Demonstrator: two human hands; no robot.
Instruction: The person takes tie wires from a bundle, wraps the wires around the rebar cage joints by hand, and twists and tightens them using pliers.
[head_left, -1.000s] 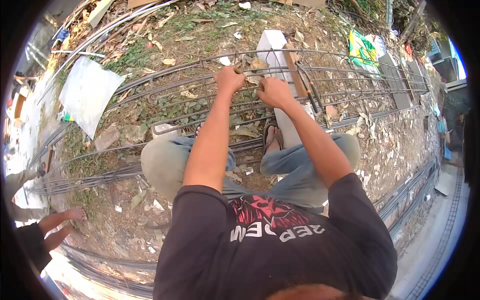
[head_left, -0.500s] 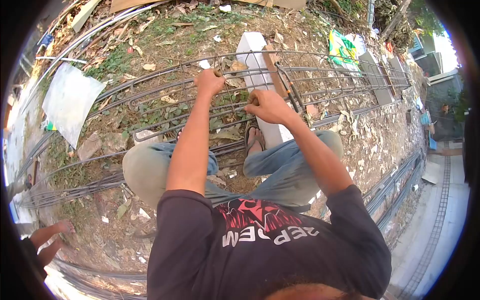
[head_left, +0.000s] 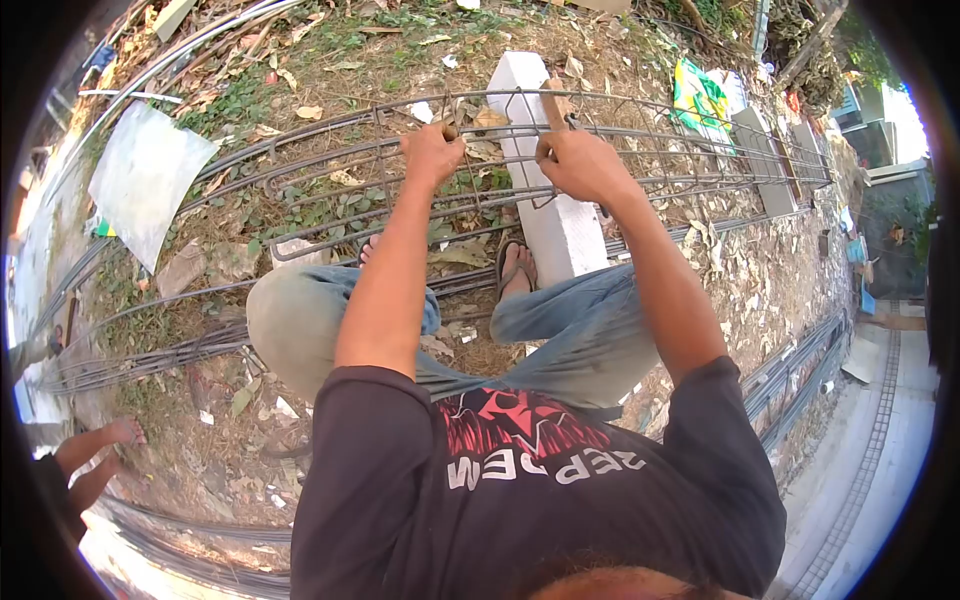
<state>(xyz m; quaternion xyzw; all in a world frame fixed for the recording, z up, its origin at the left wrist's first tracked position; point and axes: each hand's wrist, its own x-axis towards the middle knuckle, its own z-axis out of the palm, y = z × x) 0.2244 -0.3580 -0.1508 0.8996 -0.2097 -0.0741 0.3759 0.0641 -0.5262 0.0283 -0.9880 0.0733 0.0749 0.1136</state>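
A long cage of dark steel bars with square stirrups lies across the ground in front of me, partly over a white block. My left hand is closed at the cage's upper bars, left of the block; what its fingers grip is too small to name. My right hand is closed over the block, near a stirrup; whatever is in its fingers is hidden. Beneath and behind the right hand are a brown wooden piece and pliers or cutters, mostly covered by that hand.
A translucent sheet lies at the left. Another grey block supports the cage at the right, near a green and yellow bag. Bundled bars run along the ground. Another person's bare feet show at lower left.
My right hand has moved up and right, away from my left hand, and now covers most of the long-handled tool. My left hand stays at the cage. The camera view has shifted slightly.
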